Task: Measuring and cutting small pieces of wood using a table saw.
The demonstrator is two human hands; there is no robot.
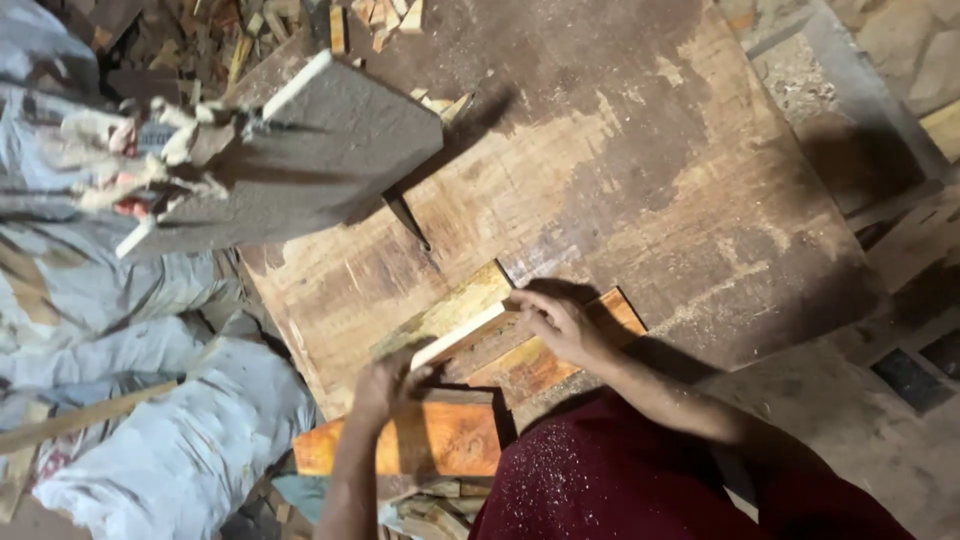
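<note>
My left hand (388, 385) grips the near end of a thin pale wooden strip (462, 335) that stands on edge over the worn plywood worktop (640, 190). My right hand (558, 325) rests its fingers on the strip's far end and on the flat orange-brown boards (535, 362) lying under it. A yellowish plank (445, 312) lies just left of the strip. Another orange board (440, 440) sits below the table edge, beneath my left forearm.
A grey slab (320, 150) on a stand rises at the upper left, with white scraps clamped beside it. White sacks (190, 440) pile up at the left. Wood offcuts (380, 15) litter the far edge. A dark metal blade (408, 220) lies on the worktop.
</note>
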